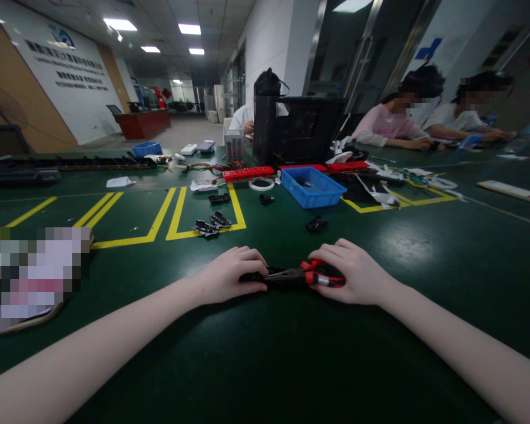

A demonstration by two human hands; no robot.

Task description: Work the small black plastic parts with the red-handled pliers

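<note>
My right hand (351,272) is closed round the red-and-black handles of a pair of needle-nose pliers (307,274). Their dark jaws point left and reach a small black part (274,281) low on the green table. Fingers of my left hand (241,274) pinch the left end of that black part; its exact kind is hard to make out. Beyond my hands lie similar black plastic pieces (206,227), two of them side by side inside a yellow taped outline. Another black piece (317,224) rests past the pliers, to the right.
A blue bin (311,191) holds a dark item. Behind it are red power strips (247,173) and a black computer case (298,129). A tape roll (261,184) lies left of the bin. At left is a blurred-out board (39,282). Several people sit across the table.
</note>
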